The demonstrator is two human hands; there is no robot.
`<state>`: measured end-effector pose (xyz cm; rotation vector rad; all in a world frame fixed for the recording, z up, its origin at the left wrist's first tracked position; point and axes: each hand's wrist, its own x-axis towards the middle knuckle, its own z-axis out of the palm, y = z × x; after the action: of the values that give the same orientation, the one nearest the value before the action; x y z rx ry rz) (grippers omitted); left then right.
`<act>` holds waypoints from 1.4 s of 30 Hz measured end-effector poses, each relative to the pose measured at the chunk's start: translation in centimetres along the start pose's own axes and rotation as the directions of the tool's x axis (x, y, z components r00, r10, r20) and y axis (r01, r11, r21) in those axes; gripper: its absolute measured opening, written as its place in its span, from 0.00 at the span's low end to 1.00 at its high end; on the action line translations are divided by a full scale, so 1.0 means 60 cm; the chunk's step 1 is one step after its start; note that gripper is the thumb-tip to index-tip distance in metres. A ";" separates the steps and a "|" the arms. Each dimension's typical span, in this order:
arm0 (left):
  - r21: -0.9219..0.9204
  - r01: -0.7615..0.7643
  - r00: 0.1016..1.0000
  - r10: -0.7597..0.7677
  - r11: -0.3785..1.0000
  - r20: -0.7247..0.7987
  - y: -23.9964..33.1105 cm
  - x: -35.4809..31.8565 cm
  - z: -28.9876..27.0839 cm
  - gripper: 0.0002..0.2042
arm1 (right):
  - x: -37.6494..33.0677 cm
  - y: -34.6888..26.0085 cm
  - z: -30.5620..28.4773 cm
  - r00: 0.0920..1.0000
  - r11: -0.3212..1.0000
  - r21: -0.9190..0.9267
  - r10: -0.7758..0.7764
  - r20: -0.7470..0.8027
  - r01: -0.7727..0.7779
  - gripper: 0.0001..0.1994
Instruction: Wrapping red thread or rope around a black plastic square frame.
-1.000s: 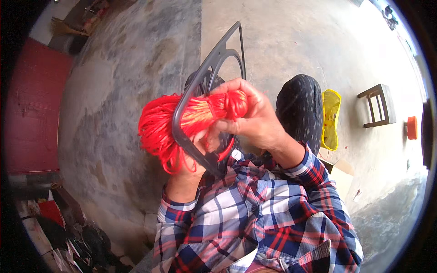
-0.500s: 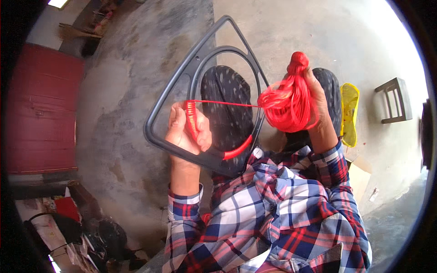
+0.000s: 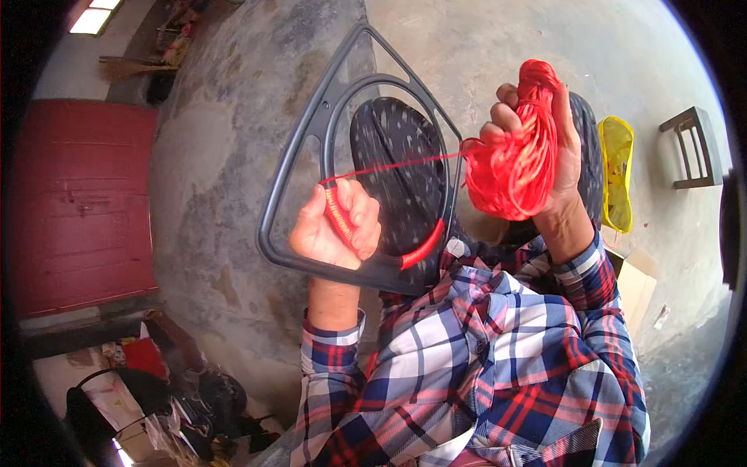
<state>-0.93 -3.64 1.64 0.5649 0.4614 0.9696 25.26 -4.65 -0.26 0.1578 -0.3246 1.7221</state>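
A black triangular frame (image 3: 282, 204) with a round ring inside it stands over my lap. My left hand (image 3: 336, 227) is closed around the ring's left side, where red cord (image 3: 339, 215) is wound in tight turns. Another red wrapped stretch (image 3: 424, 247) covers the ring's lower right. In my right hand (image 3: 566, 167) is a thick bundle of red cord (image 3: 513, 175), gathered into a knob at its top, with my fingers around its upper part. One strand (image 3: 401, 164) runs taut from the left winding across the ring to the bundle.
To the right on the concrete floor lie a yellow bag (image 3: 617, 175), an open cardboard box (image 3: 634, 284) and a small dark stool (image 3: 692, 148). A red double door (image 3: 85, 206) is at the left, with a heap of clutter (image 3: 167, 389) below it.
My right hand has turned and lifted the cord bundle slightly up and to the right. The fingers of my left hand have closed further over the winding. The strand now slants upward.
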 end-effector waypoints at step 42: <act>0.270 0.191 0.978 -0.207 0.944 0.032 -0.039 -0.015 0.170 0.36 | 0.128 0.062 0.077 0.669 0.533 -0.830 0.558 0.491 0.164 0.15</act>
<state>6.22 -7.88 8.05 0.7721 0.5879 0.6983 19.89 0.62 5.84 0.0786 -1.8333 1.4768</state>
